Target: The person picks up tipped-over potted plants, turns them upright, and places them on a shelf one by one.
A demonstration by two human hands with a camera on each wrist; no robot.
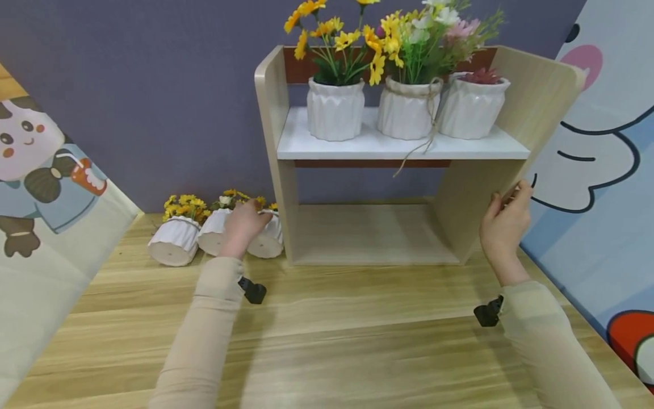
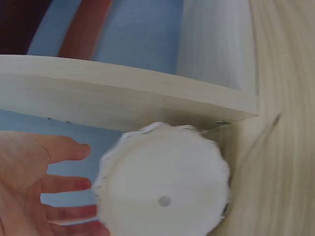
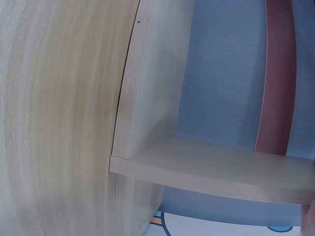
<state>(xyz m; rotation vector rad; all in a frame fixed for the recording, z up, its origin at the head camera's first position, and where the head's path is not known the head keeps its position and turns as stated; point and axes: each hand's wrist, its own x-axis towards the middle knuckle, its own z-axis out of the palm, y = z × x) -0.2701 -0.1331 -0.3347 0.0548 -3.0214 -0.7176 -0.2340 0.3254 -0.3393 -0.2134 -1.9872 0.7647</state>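
My left hand (image 1: 245,226) reaches over white fluted pots lying on their sides, left of a small wooden shelf (image 1: 357,265). In the left wrist view, its spread, fairly straight fingers (image 2: 69,183) lie beside a pot's round base (image 2: 162,182); the lower fingertips meet its rim, though whether they press it is unclear. Two other tipped pots, the left pot (image 1: 175,241) and the middle pot (image 1: 211,230), have yellow flowers. My right hand (image 1: 506,230) holds the front edge of the shelf's right side panel, thumb and fingers on either side. Only a sliver of it shows in the right wrist view.
On the white upper board (image 1: 403,149) stand a yellow-flowered pot (image 1: 335,111), a twine-tied pot (image 1: 406,111) of mixed flowers and a pot with a reddish succulent (image 1: 472,108). The wood-grain table (image 1: 368,341) extends in front. Cartoon-printed panels flank both sides.
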